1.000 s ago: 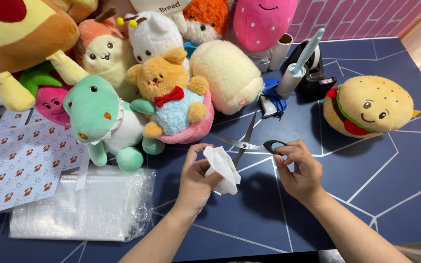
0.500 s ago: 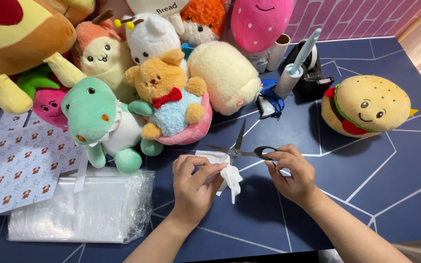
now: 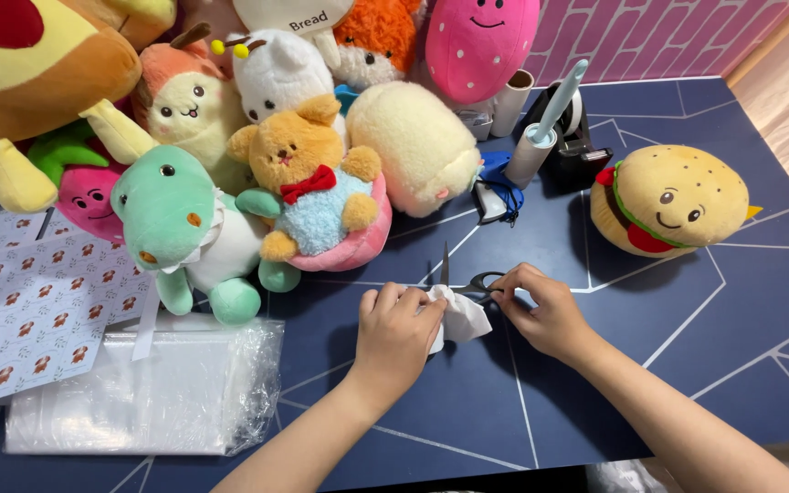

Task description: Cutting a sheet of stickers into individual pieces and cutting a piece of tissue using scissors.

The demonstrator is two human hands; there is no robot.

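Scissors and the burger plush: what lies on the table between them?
In the head view, the stretch between the scissors and the burger plush is bare dark blue table with white lines; the right hand sits at the scissors' handles.

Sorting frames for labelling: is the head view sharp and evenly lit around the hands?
Head view: sharp and evenly lit; the left hand, right hand, scissors and white piece read clearly; only soft shadows beneath the hands on the blue table.

Bright, even light (soft shadows); edges perhaps slightly distorted.
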